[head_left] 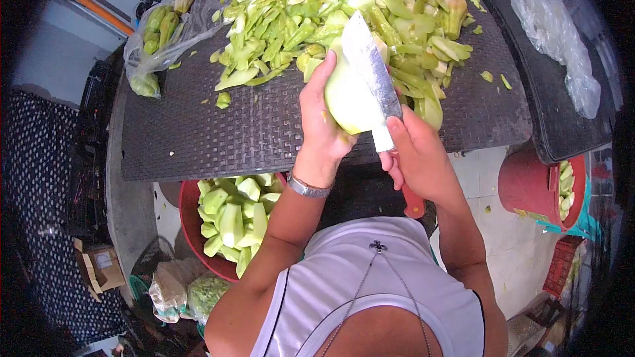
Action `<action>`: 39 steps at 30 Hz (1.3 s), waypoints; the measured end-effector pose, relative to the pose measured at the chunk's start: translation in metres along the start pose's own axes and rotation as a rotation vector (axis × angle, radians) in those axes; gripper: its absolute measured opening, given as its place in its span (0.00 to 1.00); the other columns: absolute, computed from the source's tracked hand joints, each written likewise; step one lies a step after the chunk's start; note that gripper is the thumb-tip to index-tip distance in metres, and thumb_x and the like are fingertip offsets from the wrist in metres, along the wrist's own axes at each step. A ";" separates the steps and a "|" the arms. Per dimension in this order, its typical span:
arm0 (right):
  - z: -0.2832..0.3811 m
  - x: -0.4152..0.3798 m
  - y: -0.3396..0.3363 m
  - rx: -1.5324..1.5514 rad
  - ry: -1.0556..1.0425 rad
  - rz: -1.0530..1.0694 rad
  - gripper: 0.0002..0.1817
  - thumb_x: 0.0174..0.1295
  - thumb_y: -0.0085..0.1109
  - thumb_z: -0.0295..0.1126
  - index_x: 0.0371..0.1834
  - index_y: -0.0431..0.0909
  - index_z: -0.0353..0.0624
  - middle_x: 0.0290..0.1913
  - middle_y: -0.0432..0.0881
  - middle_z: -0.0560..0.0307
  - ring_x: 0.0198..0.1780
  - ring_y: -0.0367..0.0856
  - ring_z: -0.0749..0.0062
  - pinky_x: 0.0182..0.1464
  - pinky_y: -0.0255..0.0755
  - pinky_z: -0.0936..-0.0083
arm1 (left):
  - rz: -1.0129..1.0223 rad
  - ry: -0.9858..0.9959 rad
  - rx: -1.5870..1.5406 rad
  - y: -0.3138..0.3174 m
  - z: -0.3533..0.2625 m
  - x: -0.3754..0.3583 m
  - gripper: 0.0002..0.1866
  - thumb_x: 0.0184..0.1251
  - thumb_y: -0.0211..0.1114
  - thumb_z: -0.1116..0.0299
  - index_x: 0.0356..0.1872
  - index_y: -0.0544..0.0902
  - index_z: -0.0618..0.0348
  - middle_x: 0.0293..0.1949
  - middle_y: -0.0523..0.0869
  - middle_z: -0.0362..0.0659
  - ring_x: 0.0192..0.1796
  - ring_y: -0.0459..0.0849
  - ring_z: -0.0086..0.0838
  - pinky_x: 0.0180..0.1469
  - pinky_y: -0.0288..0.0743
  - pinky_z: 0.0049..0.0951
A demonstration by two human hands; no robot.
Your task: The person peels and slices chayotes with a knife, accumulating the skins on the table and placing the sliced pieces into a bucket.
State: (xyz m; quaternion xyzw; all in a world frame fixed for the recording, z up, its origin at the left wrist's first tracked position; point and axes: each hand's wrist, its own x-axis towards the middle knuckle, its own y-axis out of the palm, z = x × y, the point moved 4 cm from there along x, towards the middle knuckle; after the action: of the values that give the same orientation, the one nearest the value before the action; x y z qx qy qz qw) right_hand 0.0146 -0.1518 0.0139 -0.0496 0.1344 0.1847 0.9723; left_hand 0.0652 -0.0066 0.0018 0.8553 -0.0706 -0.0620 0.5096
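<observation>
My left hand [321,116] is wrapped around a large, peeled, pale green fruit [344,99], thumb along its left side. In my right hand [423,155] is a kitchen knife [372,66] with a broad blade and an orange-red handle. The blade points away from me and lies over the fruit's right side, hiding part of it. Both hands are above the near edge of the dark woven-pattern table [258,132]. Just beyond them spreads a big heap of green peelings [284,20].
A red tub [192,225] of peeled chunks [231,225] stands below the table at left. A red bucket [529,185] with pale green pieces is at right. Clear plastic bags lie on both sides; the left bag [135,53] holds whole green fruits [159,26].
</observation>
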 end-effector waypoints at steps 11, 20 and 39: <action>-0.004 -0.003 0.007 -0.069 -0.021 0.003 0.15 0.86 0.41 0.39 0.44 0.68 0.38 0.22 0.76 0.59 0.15 0.74 0.76 0.18 0.72 0.72 | -0.042 0.016 -0.055 -0.014 0.010 0.006 0.36 0.78 0.53 0.44 0.71 0.73 0.68 0.58 0.87 0.59 0.54 0.89 0.56 0.61 0.83 0.53; -0.010 0.003 0.009 -0.002 0.016 0.042 0.14 0.85 0.43 0.40 0.49 0.67 0.38 0.22 0.75 0.60 0.16 0.74 0.77 0.17 0.72 0.73 | -0.123 0.041 -0.011 -0.014 0.015 0.001 0.35 0.79 0.54 0.45 0.71 0.74 0.68 0.58 0.87 0.58 0.54 0.89 0.55 0.62 0.83 0.52; -0.011 0.006 0.007 0.447 0.239 0.216 0.24 0.81 0.50 0.56 0.50 0.73 0.44 0.19 0.68 0.69 0.12 0.66 0.85 0.13 0.68 0.80 | -0.018 0.011 0.121 -0.016 0.013 -0.004 0.35 0.69 0.57 0.56 0.72 0.71 0.68 0.59 0.85 0.58 0.57 0.87 0.56 0.62 0.82 0.52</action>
State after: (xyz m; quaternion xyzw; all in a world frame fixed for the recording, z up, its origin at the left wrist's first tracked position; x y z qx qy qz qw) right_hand 0.0146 -0.1451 0.0016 0.1595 0.2899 0.2457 0.9111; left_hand 0.0601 -0.0092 -0.0185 0.8855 -0.0638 -0.0573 0.4567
